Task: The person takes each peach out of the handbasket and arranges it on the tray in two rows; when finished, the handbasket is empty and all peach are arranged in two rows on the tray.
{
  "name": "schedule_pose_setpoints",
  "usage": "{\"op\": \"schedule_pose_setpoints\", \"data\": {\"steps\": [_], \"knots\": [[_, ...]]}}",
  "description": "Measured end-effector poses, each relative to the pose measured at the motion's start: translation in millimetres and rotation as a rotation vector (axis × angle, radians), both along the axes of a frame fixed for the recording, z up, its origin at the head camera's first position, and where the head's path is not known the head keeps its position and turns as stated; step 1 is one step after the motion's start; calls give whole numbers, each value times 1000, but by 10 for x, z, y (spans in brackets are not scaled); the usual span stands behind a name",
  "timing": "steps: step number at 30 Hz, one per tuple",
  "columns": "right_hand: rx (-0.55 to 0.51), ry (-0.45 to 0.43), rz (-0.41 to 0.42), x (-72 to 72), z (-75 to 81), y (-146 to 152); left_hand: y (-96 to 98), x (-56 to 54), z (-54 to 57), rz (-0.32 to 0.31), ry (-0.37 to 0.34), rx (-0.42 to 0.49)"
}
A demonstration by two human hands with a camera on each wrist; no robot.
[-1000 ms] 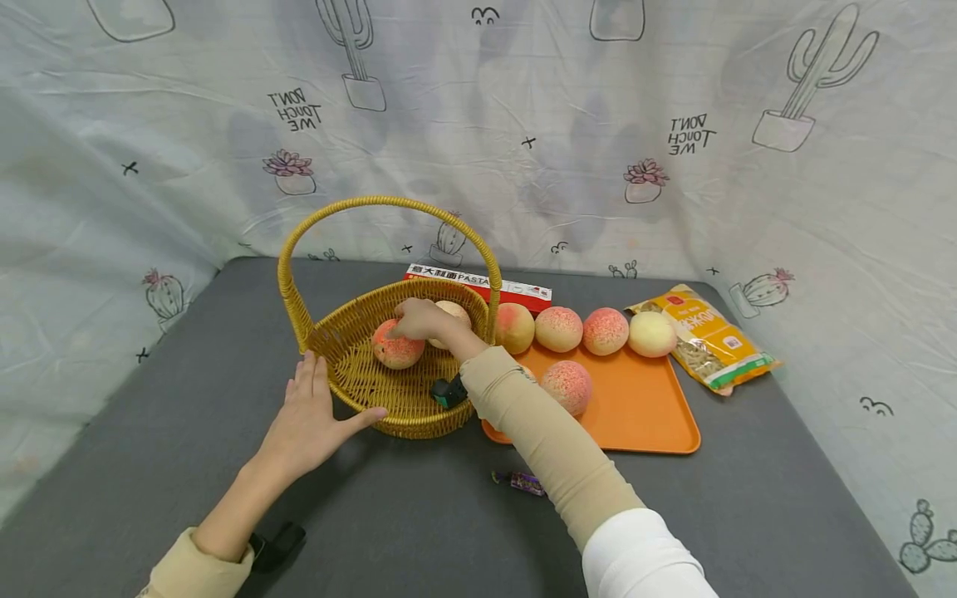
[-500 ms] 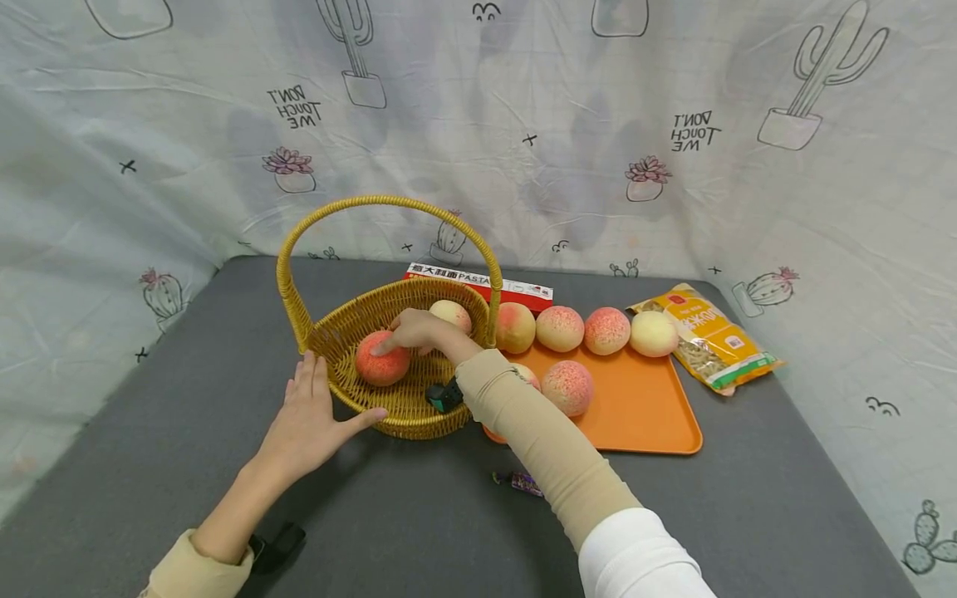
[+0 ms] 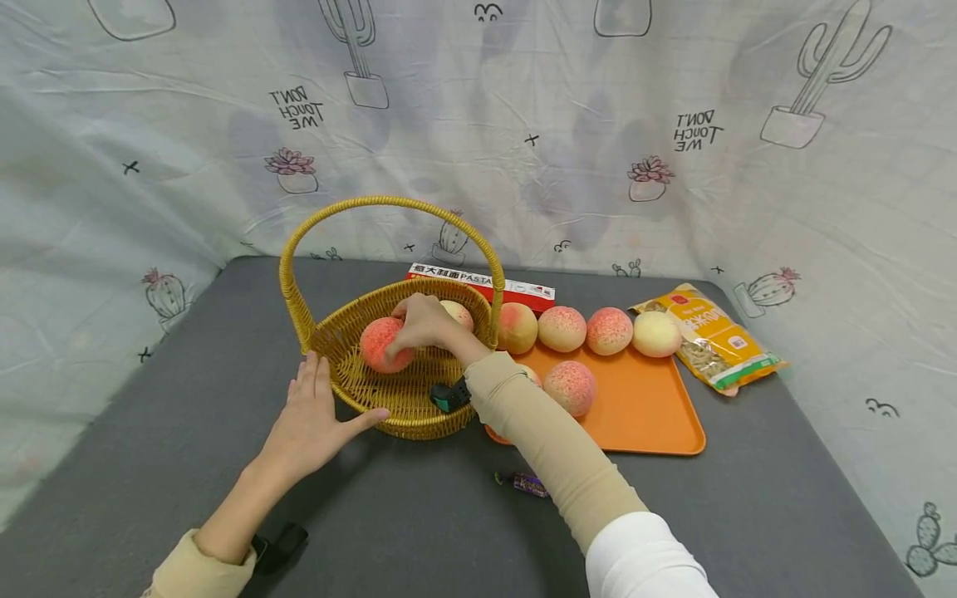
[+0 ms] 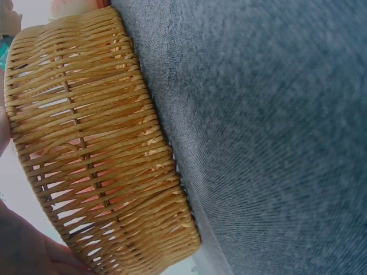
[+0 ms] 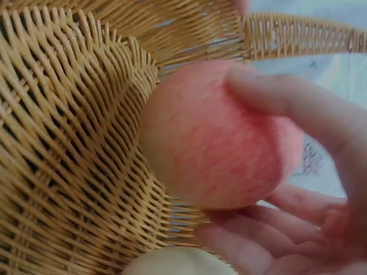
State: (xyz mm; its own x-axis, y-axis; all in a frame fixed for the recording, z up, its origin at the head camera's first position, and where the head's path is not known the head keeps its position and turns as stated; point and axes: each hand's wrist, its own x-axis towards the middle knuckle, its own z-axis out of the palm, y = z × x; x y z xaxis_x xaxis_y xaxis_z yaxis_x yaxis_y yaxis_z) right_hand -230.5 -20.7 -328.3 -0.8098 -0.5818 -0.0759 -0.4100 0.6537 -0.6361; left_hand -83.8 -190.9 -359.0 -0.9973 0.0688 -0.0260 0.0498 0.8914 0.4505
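In the head view, my right hand (image 3: 428, 322) reaches under the handle of a yellow wicker basket (image 3: 407, 407) and grips a red-pink peach (image 3: 380, 344) inside it. The right wrist view shows the thumb (image 5: 258, 89) on top of this peach and the other fingers curled beneath. A paler peach (image 3: 458, 314) lies in the basket behind that hand. My left hand (image 3: 305, 425) rests against the basket's front left side, fingers straight and thumb spread along the rim. From the left wrist, the basket's woven wall (image 4: 103, 132) stands on the grey tabletop.
Right of the basket is an orange tray (image 3: 650, 407), with several peaches (image 3: 570, 388) on and along it. A pasta box (image 3: 527, 292) lies behind the basket. An orange-yellow bag (image 3: 706, 336) sits far right. A purple-wrapped candy (image 3: 531, 484) lies in front.
The right hand and its peach moved left and toward the front of the basket, then slightly back and up, with the grip shifting round the fruit. The left hand stays at the rim.
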Motion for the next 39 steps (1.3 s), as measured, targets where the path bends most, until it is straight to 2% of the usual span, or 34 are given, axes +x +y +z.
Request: {"op": "schedule_pose_setpoints", "data": {"steps": [6,11,14,18,22,28,32,36,39], "knots": [[-89,25,78,89,104,96,3,-3,6,1,4,1],[-162,49,17,251,195,242,12,-11,11,-8,13,1],[-268,42,0,400,232,368,20,-6,15,-11,9,0],[-429,6,29,601,251,560,26,-2,18,-8,5,-7],[-545,-26,20,775,240,760,22,-2,15,2,-2,-15],[-662,-47,-84,949,212,1119,20,9,8,-3,2,-14],[-672,-4,-166,1026,164,1404,13,16,-1,-7,11,-4],[-680,42,-207,1093,89,1708,8,9,-5,-14,21,9],[-682,46,-252,1138,36,1914,8,5,1,-16,23,12]]}}
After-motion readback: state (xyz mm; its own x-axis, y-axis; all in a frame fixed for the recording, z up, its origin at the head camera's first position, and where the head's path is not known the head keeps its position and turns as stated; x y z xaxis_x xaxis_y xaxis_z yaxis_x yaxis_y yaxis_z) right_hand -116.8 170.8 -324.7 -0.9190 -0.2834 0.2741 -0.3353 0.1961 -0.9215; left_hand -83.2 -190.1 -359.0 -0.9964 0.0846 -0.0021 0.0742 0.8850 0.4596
